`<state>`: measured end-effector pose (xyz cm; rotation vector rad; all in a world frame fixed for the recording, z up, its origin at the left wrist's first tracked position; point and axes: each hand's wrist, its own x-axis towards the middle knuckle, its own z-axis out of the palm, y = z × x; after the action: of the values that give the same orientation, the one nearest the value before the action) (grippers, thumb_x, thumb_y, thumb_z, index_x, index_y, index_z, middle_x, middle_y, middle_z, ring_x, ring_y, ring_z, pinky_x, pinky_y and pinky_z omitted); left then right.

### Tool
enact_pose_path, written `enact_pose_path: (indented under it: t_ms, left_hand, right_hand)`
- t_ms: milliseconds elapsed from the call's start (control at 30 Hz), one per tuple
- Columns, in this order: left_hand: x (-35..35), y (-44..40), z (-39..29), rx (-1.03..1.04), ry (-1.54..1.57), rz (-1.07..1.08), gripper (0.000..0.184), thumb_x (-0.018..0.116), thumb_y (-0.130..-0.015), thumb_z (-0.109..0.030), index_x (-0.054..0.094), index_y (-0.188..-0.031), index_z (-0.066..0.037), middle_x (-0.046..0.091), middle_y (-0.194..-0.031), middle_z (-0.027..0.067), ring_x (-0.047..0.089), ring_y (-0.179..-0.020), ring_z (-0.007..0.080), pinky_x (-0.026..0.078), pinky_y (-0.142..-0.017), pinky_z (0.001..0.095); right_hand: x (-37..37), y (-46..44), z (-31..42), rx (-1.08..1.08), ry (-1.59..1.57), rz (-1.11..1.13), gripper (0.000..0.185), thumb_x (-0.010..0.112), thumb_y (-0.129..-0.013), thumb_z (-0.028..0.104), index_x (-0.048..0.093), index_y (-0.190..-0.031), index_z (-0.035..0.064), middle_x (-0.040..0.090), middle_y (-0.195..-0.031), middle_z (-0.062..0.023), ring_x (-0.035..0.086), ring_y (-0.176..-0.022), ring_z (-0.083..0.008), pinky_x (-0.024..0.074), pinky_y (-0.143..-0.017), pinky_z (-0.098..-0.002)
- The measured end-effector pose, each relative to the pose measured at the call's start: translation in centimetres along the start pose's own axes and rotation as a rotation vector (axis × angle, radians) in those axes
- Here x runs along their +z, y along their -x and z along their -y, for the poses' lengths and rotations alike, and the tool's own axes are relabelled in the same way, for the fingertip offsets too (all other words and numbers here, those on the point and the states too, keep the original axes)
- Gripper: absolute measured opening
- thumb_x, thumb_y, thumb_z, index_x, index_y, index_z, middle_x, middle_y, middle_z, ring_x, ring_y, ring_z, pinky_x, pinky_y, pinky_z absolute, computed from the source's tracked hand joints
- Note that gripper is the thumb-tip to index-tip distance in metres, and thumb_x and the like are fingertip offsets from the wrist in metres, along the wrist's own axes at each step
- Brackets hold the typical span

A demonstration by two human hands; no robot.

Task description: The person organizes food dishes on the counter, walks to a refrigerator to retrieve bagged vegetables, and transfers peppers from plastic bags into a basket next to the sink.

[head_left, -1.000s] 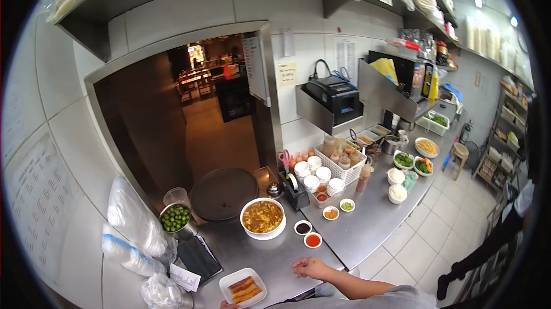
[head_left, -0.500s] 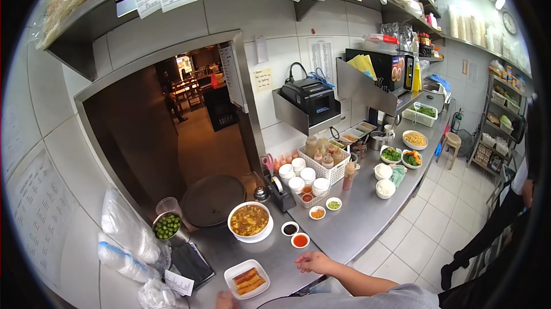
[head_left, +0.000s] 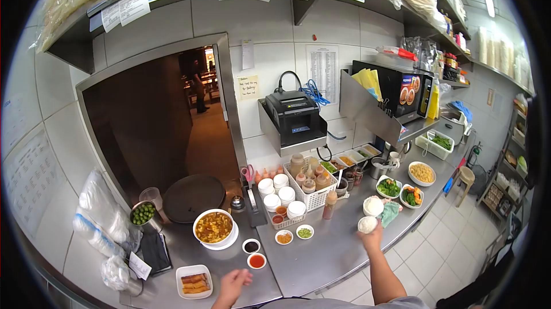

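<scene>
At the right part of the steel counter, my right hand (head_left: 371, 240) grips the near bowl of white rice (head_left: 367, 225); a second rice bowl (head_left: 373, 206) stands just behind it. My left hand (head_left: 234, 286) hangs over the front edge with loosely curled fingers and nothing visible in them. To its left lies a white dish of fried rolls (head_left: 194, 282). Beyond that hand are small cups of red sauce (head_left: 256, 261) and dark sauce (head_left: 251, 246). A large bowl of soup (head_left: 213, 227) sits on a white plate farther back.
Baskets of white cups (head_left: 272, 202) and sauce bottles (head_left: 313, 182) stand along the wall. Dishes of greens (head_left: 389, 187) and a yellowish food bowl (head_left: 422, 173) are at the right. Limes (head_left: 143, 213) and a round dark tray (head_left: 194, 199) are at the left. A person (head_left: 198, 85) shows through the doorway.
My right hand has moved from the front edge to the near rice bowl and taken hold of it. My left hand has moved away from the rolls, to their right. The view has shifted.
</scene>
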<state>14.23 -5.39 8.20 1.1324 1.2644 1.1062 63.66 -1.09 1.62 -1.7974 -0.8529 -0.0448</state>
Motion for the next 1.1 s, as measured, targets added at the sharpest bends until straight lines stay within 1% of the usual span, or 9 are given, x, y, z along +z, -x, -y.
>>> enact_pose_path:
  t_ms: [67,200,400,567,700,767,833,1033,1100]
  left_hand:
    - [2.8,0.0,1.5,0.04,-0.101,0.177,0.023,0.061,-0.092,-0.025,0.064,-0.088,-0.003,0.066,-0.081,0.0037,0.06,-0.074,0.0103,0.048,-0.068,0.0249]
    - [1.8,0.0,4.5,0.229,-0.05,-0.056,0.017,0.063,-0.089,-0.015,0.059,-0.104,-0.007,0.06,-0.086,-0.0003,0.053,-0.072,0.0074,0.046,-0.064,0.0233]
    - [-10.4,3.1,4.6,-0.119,-0.167,-0.565,0.018,0.057,-0.089,-0.02,0.057,-0.104,-0.009,0.059,-0.086,0.0001,0.057,-0.078,0.0101,0.046,-0.063,0.0249]
    - [-20.5,6.5,9.8,-0.351,-0.291,-0.892,0.05,0.062,-0.084,-0.03,0.047,-0.129,-0.016,0.051,-0.114,0.0035,0.049,-0.098,0.0176,0.045,-0.074,0.0387]
    - [-19.2,6.1,10.1,-0.584,-0.049,-0.875,0.057,0.058,-0.086,-0.032,0.038,-0.137,-0.013,0.05,-0.122,0.0139,0.052,-0.105,0.0298,0.047,-0.081,0.0467]
    - [-19.5,4.7,11.2,-0.522,0.375,-0.73,0.058,0.05,-0.089,-0.015,0.027,-0.142,-0.007,0.051,-0.12,0.0205,0.064,-0.087,0.0325,0.056,-0.07,0.0416]
    - [-19.5,2.9,12.3,-0.478,0.346,-0.712,0.054,0.047,-0.089,-0.01,0.028,-0.14,-0.003,0.053,-0.119,0.022,0.065,-0.086,0.0329,0.058,-0.068,0.0392]
    - [-22.2,-3.5,11.6,-0.381,0.193,-0.659,0.042,0.038,-0.087,0.004,0.039,-0.13,0.006,0.059,-0.11,0.0221,0.067,-0.086,0.0337,0.061,-0.064,0.0383]
    - [-24.2,-7.0,12.4,-0.342,0.199,-0.625,0.042,0.037,-0.086,0.005,0.04,-0.128,0.006,0.06,-0.109,0.0221,0.067,-0.086,0.0339,0.061,-0.065,0.0394]
  right_hand:
    - [-2.2,-3.1,-0.8,-0.117,-0.078,-0.028,0.09,0.087,-0.048,0.015,0.043,-0.125,0.0016,0.053,-0.121,-0.0162,0.051,-0.112,-0.0339,0.0399,-0.099,-0.039]
    - [-1.7,-6.4,-8.2,-0.094,0.139,0.111,0.119,0.091,-0.043,0.032,0.027,-0.139,-0.0007,0.04,-0.136,-0.0208,0.039,-0.126,-0.0356,0.0319,-0.107,-0.0382]
    - [0.1,-7.0,-4.5,0.119,0.275,0.245,0.131,0.089,-0.049,0.043,0.011,-0.145,-0.002,0.031,-0.144,-0.0248,0.033,-0.132,-0.0365,0.0319,-0.106,-0.0453]
    - [2.3,-6.4,-3.6,0.115,0.551,0.477,0.136,0.089,-0.045,0.049,0.01,-0.148,0.008,0.043,-0.136,-0.0213,0.044,-0.123,-0.0368,0.0395,-0.097,-0.0514]
    - [3.6,-5.9,-0.8,0.177,0.764,0.467,0.122,0.087,-0.05,0.037,0.016,-0.147,0.014,0.045,-0.131,-0.0219,0.046,-0.117,-0.04,0.0411,-0.094,-0.0524]
    - [3.7,-4.6,0.7,0.129,0.766,0.471,0.119,0.086,-0.051,0.033,0.017,-0.147,0.0149,0.045,-0.13,-0.0227,0.046,-0.117,-0.0407,0.0412,-0.094,-0.0519]
    - [3.7,-2.4,1.7,0.09,0.766,0.463,0.116,0.084,-0.051,0.03,0.018,-0.146,0.0158,0.045,-0.128,-0.0235,0.046,-0.116,-0.0413,0.0413,-0.094,-0.0514]
    - [5.2,10.0,14.5,-0.337,0.113,1.024,0.114,0.086,-0.047,0.024,0.026,-0.139,-0.0042,0.049,-0.123,-0.0238,0.048,-0.113,-0.0421,0.039,-0.098,-0.0469]
    - [7.3,15.6,20.3,-0.469,0.121,1.192,0.112,0.085,-0.047,0.023,0.027,-0.14,-0.0002,0.049,-0.122,-0.024,0.046,-0.114,-0.0413,0.0379,-0.099,-0.0463]
